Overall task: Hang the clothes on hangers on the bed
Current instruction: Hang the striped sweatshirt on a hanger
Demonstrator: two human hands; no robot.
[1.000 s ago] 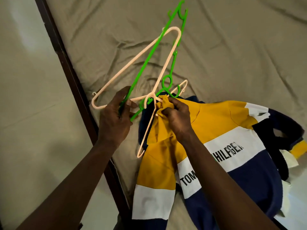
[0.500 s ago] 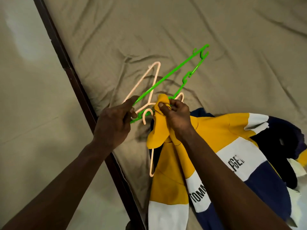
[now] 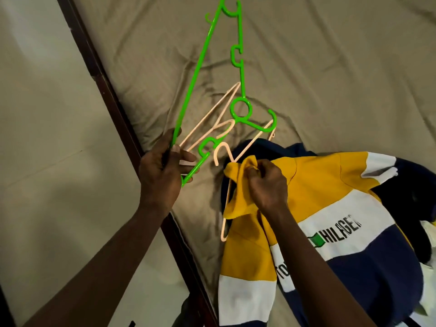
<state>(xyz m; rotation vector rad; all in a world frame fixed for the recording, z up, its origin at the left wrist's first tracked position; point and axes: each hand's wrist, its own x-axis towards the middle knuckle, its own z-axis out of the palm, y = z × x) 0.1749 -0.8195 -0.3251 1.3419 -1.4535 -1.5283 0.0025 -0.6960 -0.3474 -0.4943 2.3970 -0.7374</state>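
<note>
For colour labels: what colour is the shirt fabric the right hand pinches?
Mustard yellow fabric, head view.

Bare forearms [image 3: 99, 267], left hand [image 3: 159, 178], right hand [image 3: 267, 187]

Both forearms reach forward, left hand [image 3: 160, 175] gripping, right hand [image 3: 266, 185] pinching (fingers curled tight).

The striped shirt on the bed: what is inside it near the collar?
A pale pink hanger sits partly inside the striped shirt: its hook and one arm show beside the yellow collar, which the right hand pinches. Fabric covers the rest.
</note>
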